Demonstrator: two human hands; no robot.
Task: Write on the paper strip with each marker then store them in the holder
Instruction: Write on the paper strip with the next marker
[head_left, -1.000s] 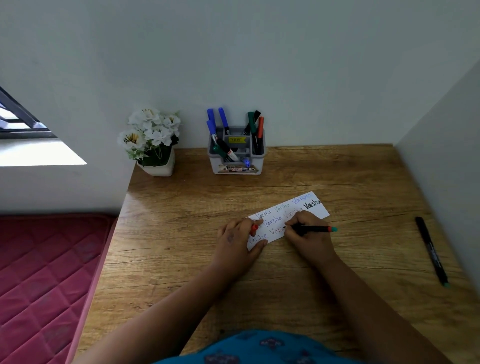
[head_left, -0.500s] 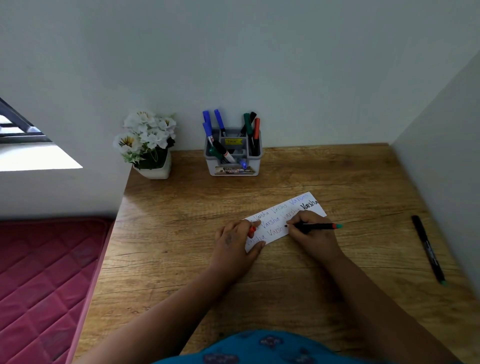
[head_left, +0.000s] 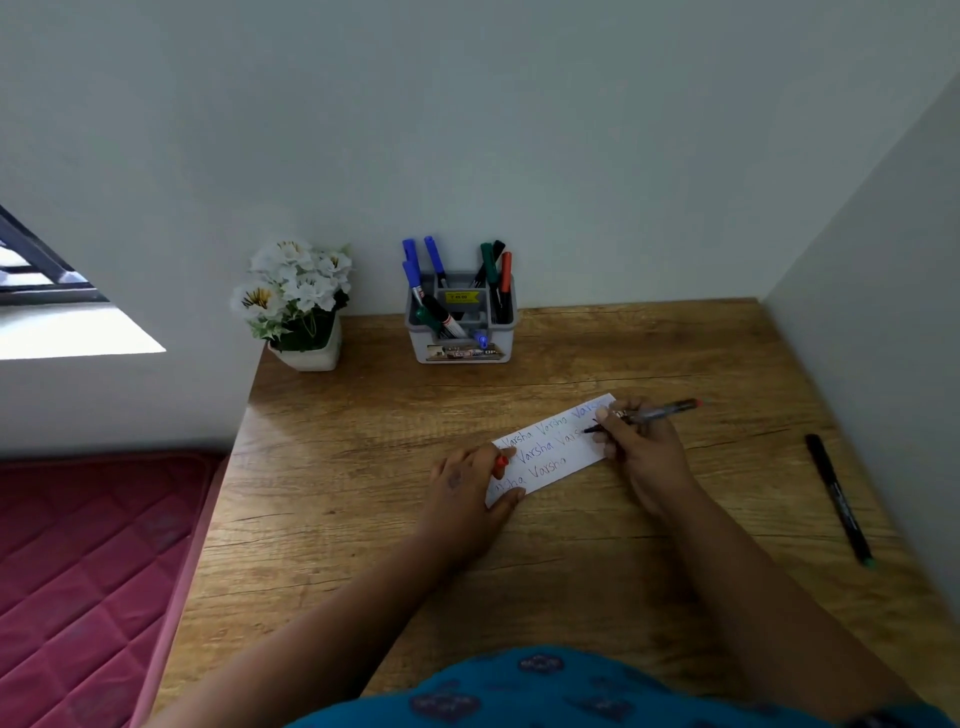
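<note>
On the white paper strip (head_left: 550, 447), lying slantwise at mid-desk and already carrying several rows of handwriting, writing under way. Right hand (head_left: 641, 447) closed in a pen grip around a thin black marker with a red end (head_left: 657, 413), tip down against the strip's far right end, barrel slanting up and right. Left hand (head_left: 467, 488) pressed flat on the strip's near left end, pinning it; a small red cap (head_left: 501, 462) tucked between its fingers, most likely this marker's own.

For a clean stroke: keep the pinning hand firm so the sheet cannot skid on the smooth wooden desk (head_left: 363, 467); steer the tip clear of the paper's right edge, which sits just beside it, to avoid inking the wood; use light pressure and hold the wrist off any fresh ink. Little bare paper remaining up there, so small letters advisable, or a drop to the emptier lower row.

Grey plastic holder (head_left: 460, 325) standing against the back wall, well apart from the strip, already stocked with blue, green, black and red markers. Second black marker with a green end (head_left: 839, 501) lying loose near the desk's right edge, apparently not yet stored.
</note>
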